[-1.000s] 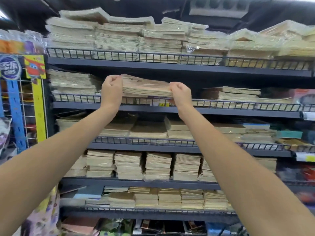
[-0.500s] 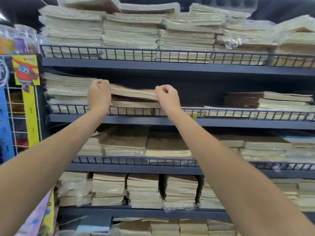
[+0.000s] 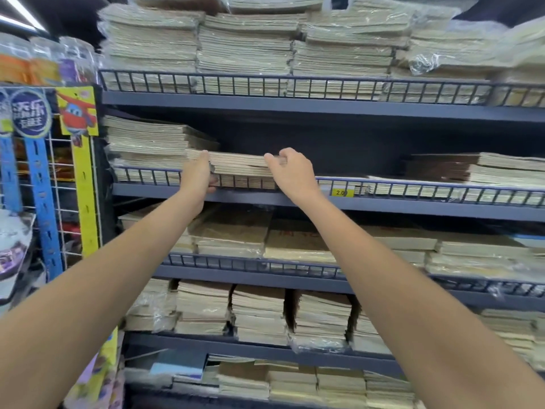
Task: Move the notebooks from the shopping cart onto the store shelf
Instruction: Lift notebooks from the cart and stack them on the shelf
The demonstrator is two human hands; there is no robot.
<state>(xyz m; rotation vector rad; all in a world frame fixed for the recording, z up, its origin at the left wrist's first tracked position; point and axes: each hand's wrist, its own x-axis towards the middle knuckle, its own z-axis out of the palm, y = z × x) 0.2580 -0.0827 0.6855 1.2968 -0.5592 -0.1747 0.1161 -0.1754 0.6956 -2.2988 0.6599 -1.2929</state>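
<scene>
A stack of tan notebooks [image 3: 241, 168] lies flat on the second shelf [image 3: 413, 206] from the top, behind its wire rail. My left hand [image 3: 198, 175] is pressed against the stack's left end, fingers extended. My right hand [image 3: 292, 172] curls over the stack's right end, fingers on top. A taller pile of notebooks [image 3: 147, 143] sits immediately left of the stack. The shopping cart is out of view.
Several dark grey shelves hold wrapped piles of notebooks above and below. A dark gap lies right of my right hand, before another pile [image 3: 477, 169]. A yellow price tag [image 3: 341, 192] is on the shelf edge. A wire rack [image 3: 53, 178] with hanging goods stands at left.
The stack went from held above the rail to lying down on the shelf. My hands lowered with it and loosened, the left now flat at its side. The camera came closer.
</scene>
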